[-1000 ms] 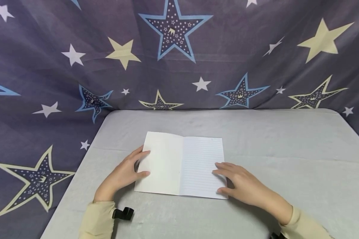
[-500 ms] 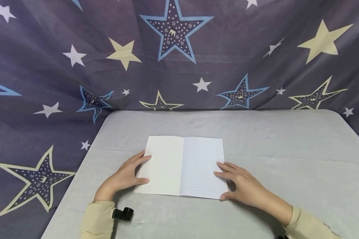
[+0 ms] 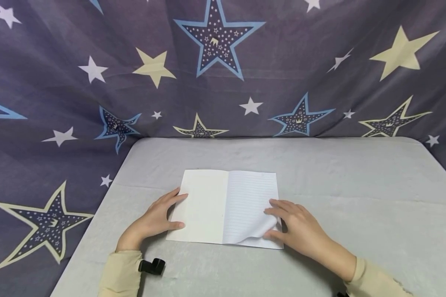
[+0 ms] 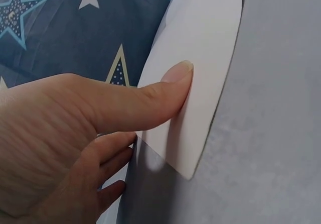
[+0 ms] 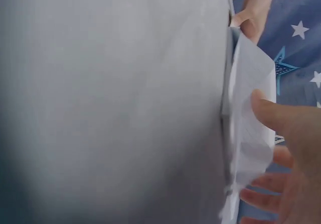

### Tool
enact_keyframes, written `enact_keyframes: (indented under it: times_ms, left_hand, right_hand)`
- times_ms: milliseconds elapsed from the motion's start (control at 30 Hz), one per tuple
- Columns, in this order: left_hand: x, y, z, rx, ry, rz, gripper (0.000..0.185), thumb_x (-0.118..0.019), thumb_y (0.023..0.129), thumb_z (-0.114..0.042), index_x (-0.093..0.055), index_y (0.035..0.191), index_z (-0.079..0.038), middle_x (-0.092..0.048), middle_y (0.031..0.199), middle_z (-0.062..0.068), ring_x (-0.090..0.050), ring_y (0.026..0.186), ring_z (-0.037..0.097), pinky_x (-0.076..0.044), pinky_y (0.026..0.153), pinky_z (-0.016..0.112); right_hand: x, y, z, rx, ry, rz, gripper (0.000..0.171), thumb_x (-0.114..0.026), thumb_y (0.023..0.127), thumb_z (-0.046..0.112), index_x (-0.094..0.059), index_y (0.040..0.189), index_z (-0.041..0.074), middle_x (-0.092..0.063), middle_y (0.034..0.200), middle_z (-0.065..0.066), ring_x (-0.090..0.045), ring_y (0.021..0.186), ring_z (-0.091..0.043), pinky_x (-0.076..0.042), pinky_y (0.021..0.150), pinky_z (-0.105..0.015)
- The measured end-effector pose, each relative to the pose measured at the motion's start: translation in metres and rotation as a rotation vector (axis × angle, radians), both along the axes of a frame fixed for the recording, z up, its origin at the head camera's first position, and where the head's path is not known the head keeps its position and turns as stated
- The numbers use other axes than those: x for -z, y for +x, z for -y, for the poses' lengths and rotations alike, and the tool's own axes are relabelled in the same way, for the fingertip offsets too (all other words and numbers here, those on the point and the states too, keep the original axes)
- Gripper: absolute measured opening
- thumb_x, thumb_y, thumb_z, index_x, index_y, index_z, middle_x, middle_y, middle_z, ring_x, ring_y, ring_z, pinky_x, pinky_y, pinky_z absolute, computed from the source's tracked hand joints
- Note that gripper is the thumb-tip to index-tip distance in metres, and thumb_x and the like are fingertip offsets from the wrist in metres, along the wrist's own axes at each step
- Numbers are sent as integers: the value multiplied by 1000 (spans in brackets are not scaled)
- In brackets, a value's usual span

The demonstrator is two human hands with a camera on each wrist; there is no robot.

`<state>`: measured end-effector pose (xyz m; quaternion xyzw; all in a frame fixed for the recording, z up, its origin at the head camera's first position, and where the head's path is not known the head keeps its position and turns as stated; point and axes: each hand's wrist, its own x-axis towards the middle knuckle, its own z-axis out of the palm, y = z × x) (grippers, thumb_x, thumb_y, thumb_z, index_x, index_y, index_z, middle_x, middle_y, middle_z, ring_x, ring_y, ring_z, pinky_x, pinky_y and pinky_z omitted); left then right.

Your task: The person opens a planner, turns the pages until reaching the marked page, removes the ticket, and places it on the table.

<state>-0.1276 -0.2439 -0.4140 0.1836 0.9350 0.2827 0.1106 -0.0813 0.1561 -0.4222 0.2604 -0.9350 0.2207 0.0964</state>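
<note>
An open notebook point(image 3: 204, 206) lies on the table, with a blank left side and a lined right page point(image 3: 249, 198). The lower right corner of that lined page is lifted and curls inward, showing another sheet below. At this corner my right hand point(image 3: 301, 227) pinches the page between thumb and fingers; its thumb point(image 5: 273, 113) shows against the bent paper in the right wrist view. My left hand point(image 3: 152, 216) rests on the notebook's left edge, fingers spread, its thumb point(image 4: 160, 96) lying flat on the blank side.
The notebook lies on a table with a light grey cloth point(image 3: 338, 177). A dark curtain with stars point(image 3: 215, 99) hangs behind the table and along the left side. A black strap mount point(image 3: 152, 266) sits on the left sleeve.
My right thumb has moved inward from the notebook's lower right corner, and the lined page's corner has lifted and curled. Over the second, my left hand slid slightly down and the left side flattened.
</note>
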Motion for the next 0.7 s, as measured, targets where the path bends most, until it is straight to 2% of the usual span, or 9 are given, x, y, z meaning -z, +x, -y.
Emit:
enact_keyframes:
  times_ms: [100, 200, 300, 400, 533, 700]
  left_hand:
    - [1, -1, 1, 2, 10, -1, 83, -85, 77, -34, -47, 146, -7, -29, 156, 25, -25, 140, 52, -22, 106, 73]
    - [1, -1, 1, 3, 20, 2, 83, -85, 77, -34, -48, 146, -6, -29, 156, 25, -24, 140, 52, -22, 106, 74]
    - [0, -1, 1, 2, 23, 11, 84, -85, 77, -35, -47, 146, -6, -28, 157, 25, -23, 141, 52, -21, 106, 74]
    - [0, -1, 1, -1, 23, 25, 84, -84, 78, -34, -46, 147, -7, -27, 157, 24, -22, 141, 52, -21, 106, 74]
    - [1, -2, 2, 3, 24, 32, 84, -84, 78, -35, -45, 147, -6, -27, 157, 24, -22, 141, 52, -22, 106, 73]
    - [2, -2, 7, 3, 31, 13, 83, -84, 79, -32, -46, 146, -3, -32, 155, 25, -26, 141, 50, -24, 108, 70]
  right_hand:
    - [-5, -2, 5, 29, -65, 0, 82, -87, 71, 44, -58, 138, 8, -50, 145, -17, -51, 128, -39, -42, 102, -57]
    - [-13, -2, 14, 44, -153, 41, 97, -86, 72, 43, -42, 150, 7, -37, 156, -16, -43, 135, -40, -39, 106, -59]
    - [-21, 0, 27, 53, -235, 96, 103, -85, 75, 41, -29, 156, 9, -27, 161, -14, -37, 140, -37, -37, 107, -58]
    - [-24, 2, 43, 62, -274, 138, 107, -83, 77, 43, -22, 158, 9, -24, 162, -10, -35, 142, -33, -37, 108, -56]
    - [-23, 5, 64, 18, -265, 148, 103, -81, 79, 45, -25, 158, 9, -28, 161, -6, -38, 140, -31, -38, 109, -52]
    - [-20, 10, 83, -113, -138, 187, 91, -76, 82, 50, -38, 153, 9, -32, 159, -9, -43, 137, -31, -40, 107, -50]
